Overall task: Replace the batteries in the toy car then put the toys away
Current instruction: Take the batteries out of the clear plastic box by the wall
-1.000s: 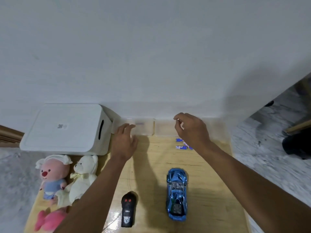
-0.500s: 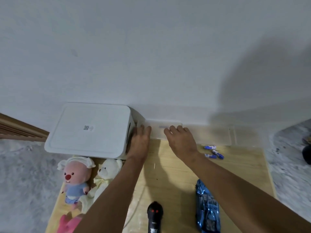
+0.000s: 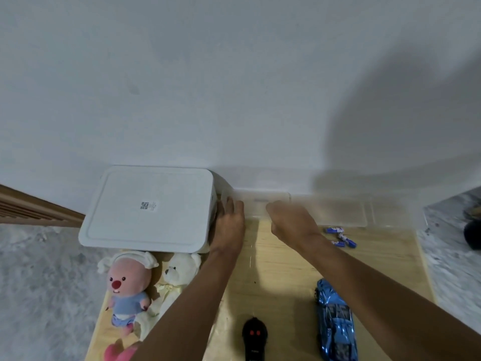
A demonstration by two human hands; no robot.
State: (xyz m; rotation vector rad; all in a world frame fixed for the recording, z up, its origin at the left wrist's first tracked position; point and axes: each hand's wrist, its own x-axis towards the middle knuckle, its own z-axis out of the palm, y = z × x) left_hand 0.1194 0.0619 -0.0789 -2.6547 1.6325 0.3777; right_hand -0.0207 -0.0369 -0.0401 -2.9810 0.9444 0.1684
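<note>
The blue toy car point(image 3: 334, 321) lies at the table's near right, and the black remote point(image 3: 254, 337) is to its left. Three small blue batteries point(image 3: 341, 237) lie loose near the back right. A long clear plastic box point(image 3: 338, 212) stands along the wall. My left hand point(image 3: 229, 225) reaches with straight fingers to the clear box's left end, beside the white lidded bin point(image 3: 148, 209). The fingers of my right hand point(image 3: 291, 220) curl over the clear box's near edge, left of the batteries.
A pink plush point(image 3: 128, 282), a white teddy bear point(image 3: 177, 280) and another pink plush point(image 3: 117, 351) sit at the wooden table's point(image 3: 286, 269) left front. The white wall rises right behind the boxes. Grey floor lies on both sides of the table.
My right hand moved left, away from the batteries, onto the clear box's left part and bent its fingers. My left hand slid to the box's end beside the white bin.
</note>
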